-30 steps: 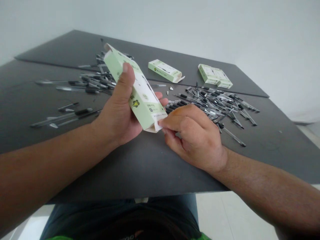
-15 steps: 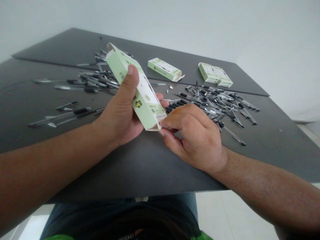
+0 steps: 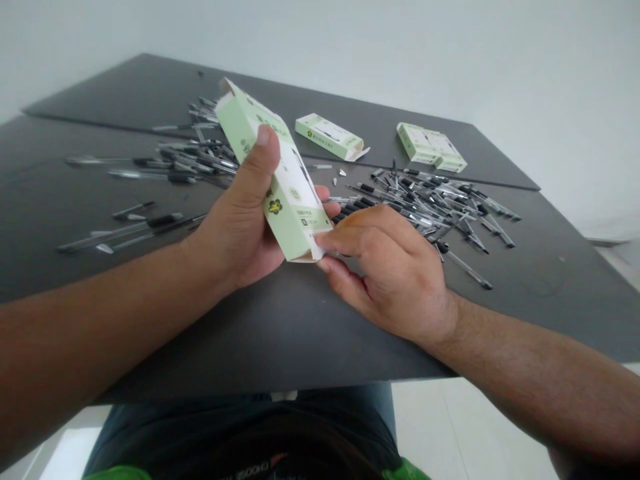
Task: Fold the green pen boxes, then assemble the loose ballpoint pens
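Note:
A pale green and white pen box (image 3: 295, 200) is held tilted above the front of the table. My left hand (image 3: 250, 200) wraps around it, thumb on the printed face and fingertips showing past its far edge. At the box's near end, my right hand (image 3: 390, 270) pinches the end flap between thumb and index finger. The box's upper end has its flap standing open; what is inside cannot be seen. Behind my right hand lie many loose pens (image 3: 420, 207) with black grips, partly covered by the fingers.
Another pen pile (image 3: 195, 157) spreads on the left, with a few pens (image 3: 130, 233) nearer my left forearm. A similar box (image 3: 330, 137) with an open flap lies at the back, and two more boxes (image 3: 431, 147) sit side by side. Small pen tips (image 3: 342, 173) rest mid-table (image 3: 280, 333).
The box has tipped very slightly in my left hand. My right fingers stay at its near end, where the flap now sits a little closer against the box.

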A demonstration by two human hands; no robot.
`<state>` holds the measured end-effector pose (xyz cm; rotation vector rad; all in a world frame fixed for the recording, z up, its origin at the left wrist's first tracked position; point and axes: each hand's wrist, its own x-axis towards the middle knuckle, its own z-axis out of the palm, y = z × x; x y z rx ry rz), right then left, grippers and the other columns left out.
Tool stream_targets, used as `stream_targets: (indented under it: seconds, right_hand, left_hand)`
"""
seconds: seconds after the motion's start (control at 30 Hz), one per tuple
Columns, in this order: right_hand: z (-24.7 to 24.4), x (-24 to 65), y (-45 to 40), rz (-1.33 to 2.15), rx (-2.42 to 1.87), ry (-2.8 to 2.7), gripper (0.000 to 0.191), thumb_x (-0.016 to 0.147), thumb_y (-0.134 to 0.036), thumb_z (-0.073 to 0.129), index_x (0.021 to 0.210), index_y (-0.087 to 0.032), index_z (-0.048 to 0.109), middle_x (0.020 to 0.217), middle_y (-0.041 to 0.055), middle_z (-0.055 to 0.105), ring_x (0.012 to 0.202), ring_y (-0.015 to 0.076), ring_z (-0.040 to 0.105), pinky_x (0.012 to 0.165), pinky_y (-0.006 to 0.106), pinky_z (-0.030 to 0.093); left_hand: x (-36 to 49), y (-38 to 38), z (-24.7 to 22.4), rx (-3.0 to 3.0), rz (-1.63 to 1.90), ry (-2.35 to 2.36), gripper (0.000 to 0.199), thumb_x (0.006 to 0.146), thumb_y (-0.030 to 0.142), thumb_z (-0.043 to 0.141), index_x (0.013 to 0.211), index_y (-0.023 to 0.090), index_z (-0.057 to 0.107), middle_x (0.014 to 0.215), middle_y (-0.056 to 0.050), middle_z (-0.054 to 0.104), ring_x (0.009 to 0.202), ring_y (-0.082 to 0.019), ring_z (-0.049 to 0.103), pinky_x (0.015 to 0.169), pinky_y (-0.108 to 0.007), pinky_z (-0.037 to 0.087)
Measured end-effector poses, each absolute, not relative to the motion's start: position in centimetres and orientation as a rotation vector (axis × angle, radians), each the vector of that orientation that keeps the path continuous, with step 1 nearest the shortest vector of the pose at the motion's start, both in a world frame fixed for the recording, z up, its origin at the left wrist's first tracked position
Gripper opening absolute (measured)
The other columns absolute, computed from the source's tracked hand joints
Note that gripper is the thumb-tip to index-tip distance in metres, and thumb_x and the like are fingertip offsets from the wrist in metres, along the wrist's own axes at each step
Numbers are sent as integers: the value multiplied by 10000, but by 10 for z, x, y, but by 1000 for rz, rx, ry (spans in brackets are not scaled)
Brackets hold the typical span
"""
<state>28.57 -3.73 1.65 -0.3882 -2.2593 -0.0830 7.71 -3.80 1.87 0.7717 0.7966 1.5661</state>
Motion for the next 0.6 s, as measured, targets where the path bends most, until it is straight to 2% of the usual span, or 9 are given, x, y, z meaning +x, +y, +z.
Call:
stream_targets:
  seconds: [0.1, 0.2, 0.33, 0.47, 0.53, 0.6]
  right_hand:
    - [16, 286, -36, -81, -397, -2259, 176, 1200, -223, 814, 1375, -227, 791, 1303, 107, 901, 1261, 281, 889, 1117, 447, 771]
    - [16, 288, -30, -53, -391, -2254, 168, 1201, -229, 803, 1368, -235, 791, 1318, 106, 899, 1245, 281, 882, 1103, 458, 762]
    - [15, 292, -21, -23, -376, -2273, 196, 1182, -218, 805, 1378, -225, 796, 1286, 112, 888, 1209, 287, 869, 1053, 466, 758]
    - [13, 293, -17, 19, -350, -2249, 188, 1157, -223, 836, 1341, -228, 797, 1260, 109, 888, 1185, 289, 873, 1010, 458, 766]
    - [13, 292, -18, 30, -347, -2221, 152, 1155, -219, 842, 1297, -241, 794, 1231, 92, 889, 1163, 278, 873, 997, 445, 767]
    - [12, 291, -19, 18, -357, -2202, 124, 1158, -218, 847, 1265, -253, 795, 1192, 73, 885, 1127, 266, 868, 977, 436, 763]
  left_hand:
    - [75, -37, 19, 789, 1553, 782, 741, 1074, 906, 794, 1411, 262, 649, 1034, -81, 792, 1169, -441, 867, 1054, -616, 698]
    - [72, -35, 20, 793, 1565, 777, 657, 1077, 845, 824, 1368, 275, 672, 1074, -77, 795, 1157, -414, 859, 1029, -581, 710]
    - [69, -33, 22, 765, 1576, 808, 570, 1048, 779, 869, 1329, 312, 702, 1206, -75, 789, 1319, -429, 829, 1067, -563, 709]
    - [72, -36, 26, 746, 1573, 814, 564, 1088, 803, 784, 1312, 290, 717, 1176, -83, 780, 1428, -452, 794, 1136, -606, 700]
    - [73, -38, 28, 722, 1560, 794, 540, 1083, 771, 820, 1304, 290, 718, 1138, -73, 771, 1415, -438, 802, 1155, -607, 700]
    - [74, -40, 30, 693, 1557, 785, 543, 1057, 764, 863, 1301, 301, 718, 1110, -59, 755, 1350, -425, 829, 1109, -596, 722]
